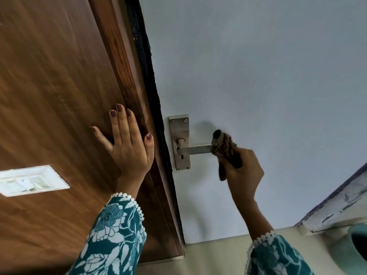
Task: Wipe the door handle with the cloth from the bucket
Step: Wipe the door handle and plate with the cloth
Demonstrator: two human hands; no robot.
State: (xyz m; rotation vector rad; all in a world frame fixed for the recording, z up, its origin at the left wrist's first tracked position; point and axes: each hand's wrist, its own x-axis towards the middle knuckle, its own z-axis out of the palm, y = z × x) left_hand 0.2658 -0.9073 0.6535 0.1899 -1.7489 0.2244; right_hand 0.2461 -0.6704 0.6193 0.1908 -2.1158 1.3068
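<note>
A steel lever door handle sticks out to the right from its backplate on a pale blue-grey door. A brown cloth is wrapped over the lever's free end, and my right hand is closed on it from below. My left hand lies flat, fingers spread, on the brown wooden panel left of the door. A teal bucket shows partly at the bottom right corner.
A white switch plate is set in the wooden panel at the left. A dark frame edge runs between panel and door. A worn, painted ledge juts in at the lower right above the bucket.
</note>
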